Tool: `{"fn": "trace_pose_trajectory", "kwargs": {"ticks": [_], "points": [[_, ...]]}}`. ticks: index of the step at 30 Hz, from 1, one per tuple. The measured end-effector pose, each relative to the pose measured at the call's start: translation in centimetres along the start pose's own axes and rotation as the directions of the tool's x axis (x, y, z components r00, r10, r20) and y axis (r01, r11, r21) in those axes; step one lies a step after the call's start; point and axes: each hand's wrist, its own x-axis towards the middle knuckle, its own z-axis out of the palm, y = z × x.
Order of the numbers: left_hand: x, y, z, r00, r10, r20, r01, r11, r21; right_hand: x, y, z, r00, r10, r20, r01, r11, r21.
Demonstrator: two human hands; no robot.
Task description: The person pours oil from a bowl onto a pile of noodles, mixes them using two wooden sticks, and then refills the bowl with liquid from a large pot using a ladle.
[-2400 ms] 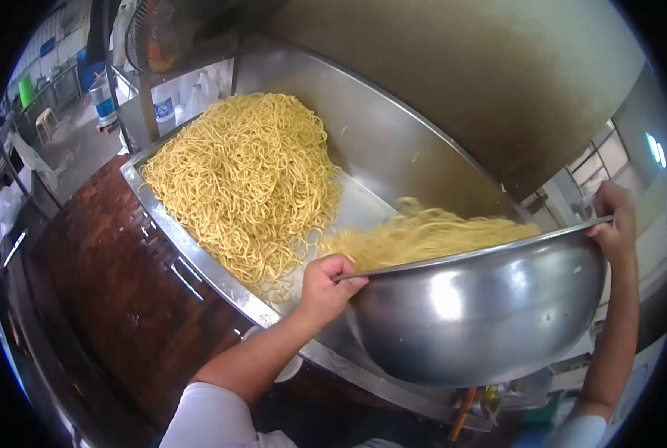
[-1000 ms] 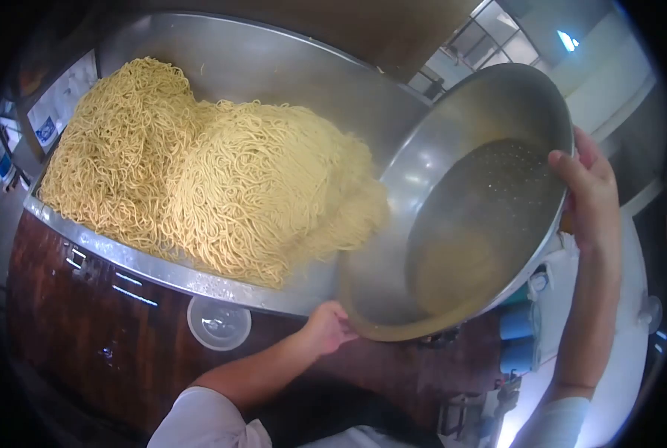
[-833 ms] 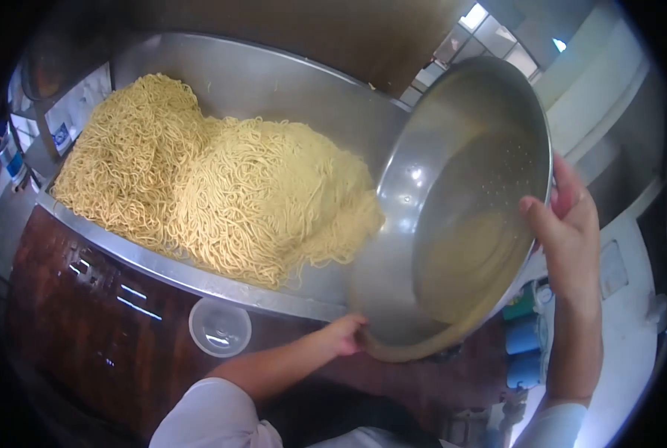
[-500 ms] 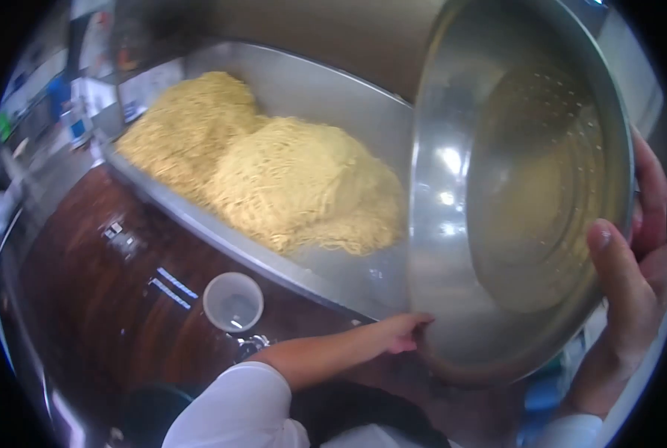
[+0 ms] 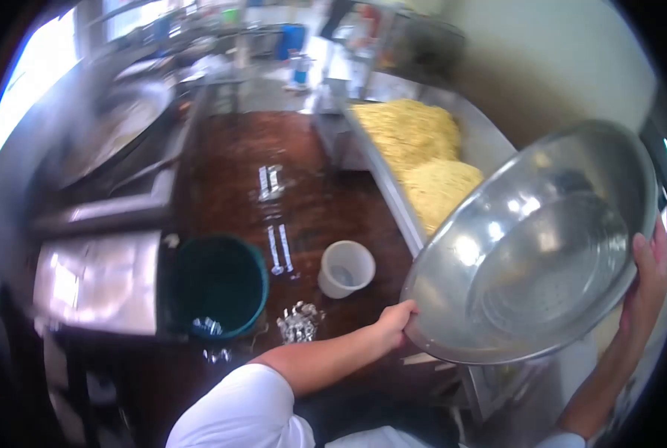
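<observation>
A large metal basin (image 5: 550,257) is tilted up on the right, its shiny inside toward me and nothing seen in it. My left hand (image 5: 398,324) is closed on its lower left rim. Around the right rim my right hand (image 5: 650,261) is closed too, thumb on the inner side and the other fingers partly hidden behind. Beyond the basin, heaped yellow noodles (image 5: 412,134) lie in a long metal trough (image 5: 393,187). The basin covers the near end of the trough.
On the wet brown floor (image 5: 236,149) stand a white bucket (image 5: 367,276) and a dark green tub (image 5: 255,287). A metal-topped surface (image 5: 98,280) is at the left. Behind it, a big round pan (image 5: 135,119) is blurred. A blue container (image 5: 291,41) stands at the back.
My view has swung left, bringing the green tub and the pan into sight. The basin, still in both hands, now leans back more, and the noodles show farther right and smaller.
</observation>
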Motion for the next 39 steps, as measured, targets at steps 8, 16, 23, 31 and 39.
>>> {"fn": "trace_pose_trajectory", "kwargs": {"ticks": [8,16,23,31,39], "points": [[-25.4,0.7,-12.7,0.896,0.366,-0.252,-0.397,0.914,-0.084,-7.9,-11.6,6.6,0.986,0.072,0.152,-0.128,0.908,0.400],[-44.6,0.8,-27.8,0.567,0.525,-0.635,-0.718,0.693,-0.067,-19.2,-19.9,22.0,0.851,-0.096,0.516,-0.188,0.862,0.471],[-57.0,0.2,-45.6,0.176,0.676,-0.715,-0.906,0.396,0.151,-29.3,-20.1,34.3,0.620,0.010,0.784,-0.499,0.776,0.385],[-65.4,-0.8,-53.1,-0.072,0.724,-0.686,-0.862,0.301,0.408,-37.9,-15.4,43.3,0.531,-0.076,0.844,-0.665,0.580,0.471],[-69.2,0.4,-53.3,-0.055,0.765,-0.642,-0.912,0.223,0.345,-47.6,-6.9,46.0,0.411,0.043,0.911,-0.665,0.698,0.267]]}}
